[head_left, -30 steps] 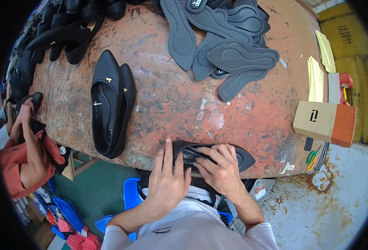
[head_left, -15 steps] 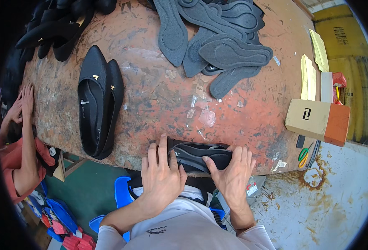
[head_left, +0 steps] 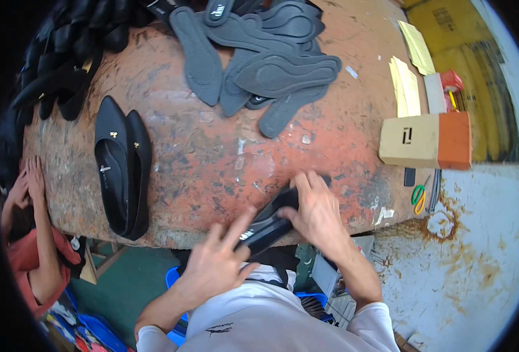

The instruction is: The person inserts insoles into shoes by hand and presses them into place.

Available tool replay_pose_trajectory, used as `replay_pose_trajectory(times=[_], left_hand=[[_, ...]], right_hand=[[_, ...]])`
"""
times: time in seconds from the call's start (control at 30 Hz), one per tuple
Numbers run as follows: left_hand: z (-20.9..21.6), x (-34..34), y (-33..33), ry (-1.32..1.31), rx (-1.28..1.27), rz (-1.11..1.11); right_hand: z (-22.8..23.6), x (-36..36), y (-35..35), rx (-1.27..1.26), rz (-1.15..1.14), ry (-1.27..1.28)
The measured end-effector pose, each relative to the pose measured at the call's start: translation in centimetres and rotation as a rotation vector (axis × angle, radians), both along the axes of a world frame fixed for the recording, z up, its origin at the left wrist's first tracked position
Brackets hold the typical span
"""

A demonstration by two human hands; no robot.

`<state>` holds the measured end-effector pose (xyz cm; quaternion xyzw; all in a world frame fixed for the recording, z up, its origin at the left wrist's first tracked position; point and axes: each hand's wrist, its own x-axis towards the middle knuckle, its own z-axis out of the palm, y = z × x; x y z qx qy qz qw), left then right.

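Note:
A black flat shoe (head_left: 269,230) lies slanted at the near edge of the table, its heel end towards me on the left. My right hand (head_left: 318,211) grips the far right end, with the thumb over the opening. At the heel end my left hand (head_left: 212,261) has its fingers spread, somewhat blurred, and the fingertips are beside or touching the shoe's rim. Inside the shoe a dark insole with a pale print shows partly. To the left stands a pair of black pointed flats (head_left: 121,170) with small gold ornaments, side by side.
Grey shaped insoles (head_left: 286,73) are heaped at the back. More black shoes (head_left: 57,82) pile up at the far left, near another person's hands (head_left: 29,183). On the right are a tan-and-orange box (head_left: 418,141), yellow papers (head_left: 404,88) and green-and-orange scissors (head_left: 419,199).
The shoe has turned from lying along the table edge to a slant, its right end farther from me. My left fingers have lifted and spread at the heel. The whole view has shifted.

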<state>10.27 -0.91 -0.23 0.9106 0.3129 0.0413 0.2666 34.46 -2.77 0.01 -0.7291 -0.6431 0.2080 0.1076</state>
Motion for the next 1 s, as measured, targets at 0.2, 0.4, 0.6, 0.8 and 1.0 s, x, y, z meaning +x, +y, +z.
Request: replay_pose_trajectory(times=[0.2, 0.4, 0.6, 0.8, 1.0], left_hand=[[-6.8, 5.7, -3.6, -0.365, -0.002, 0.081], [-9.2, 8.3, -4.6, -0.185, -0.136, 0.176], [-7.9, 8.9, -4.0, -0.228, -0.140, 0.251], [-7.3, 8.1, -3.0, -0.149, -0.132, 0.060], [-7.3, 8.2, -3.4, -0.204, -0.280, 0.142]], right_hand=[[5.2, -4.5, -1.1, -0.040, 0.112, -0.083], [-1.2, -3.8, -2.8, -0.115, 0.039, -0.028], [-0.9, -3.8, -2.2, -0.114, 0.070, -0.155], [-2.6, -3.2, 1.4, -0.197, -0.066, -0.063], [-2.3, -3.0, 2.0, -0.106, 0.012, -0.128]])
